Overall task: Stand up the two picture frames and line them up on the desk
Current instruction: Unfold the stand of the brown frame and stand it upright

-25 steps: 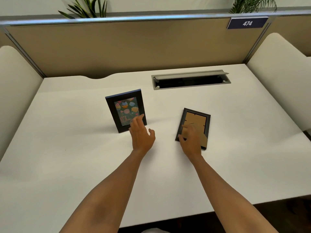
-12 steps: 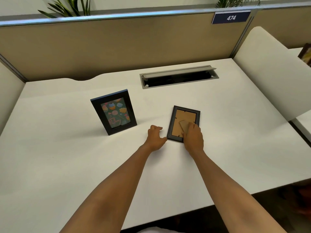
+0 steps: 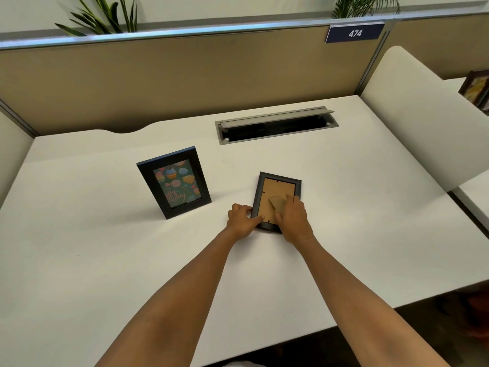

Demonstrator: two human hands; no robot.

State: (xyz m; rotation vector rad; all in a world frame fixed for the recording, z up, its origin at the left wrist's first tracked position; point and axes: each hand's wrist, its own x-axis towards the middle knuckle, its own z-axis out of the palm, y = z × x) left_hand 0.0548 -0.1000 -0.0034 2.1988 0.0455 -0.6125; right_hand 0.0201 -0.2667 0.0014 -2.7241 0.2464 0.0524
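Note:
A black picture frame with a cupcake print [image 3: 174, 185] stands upright on the white desk [image 3: 79, 260], left of centre. A second black frame [image 3: 275, 193] lies face down to its right, brown backing up. My left hand [image 3: 242, 221] grips this flat frame's near left corner, thumb on the backing. My right hand [image 3: 292, 218] rests on the backing, fingers on the brown cardboard stand flap [image 3: 276, 201], which is lifted a little.
A grey cable tray with an open lid [image 3: 275, 125] is set into the desk behind the frames. Tan partition panels enclose the back. A white side divider [image 3: 412, 115] stands at the right, with another framed picture [image 3: 475, 90] beyond it.
My left hand left the upright frame, crossed right and took the flat frame's left corner. My right hand stayed on the backing and the stand flap has come up slightly.

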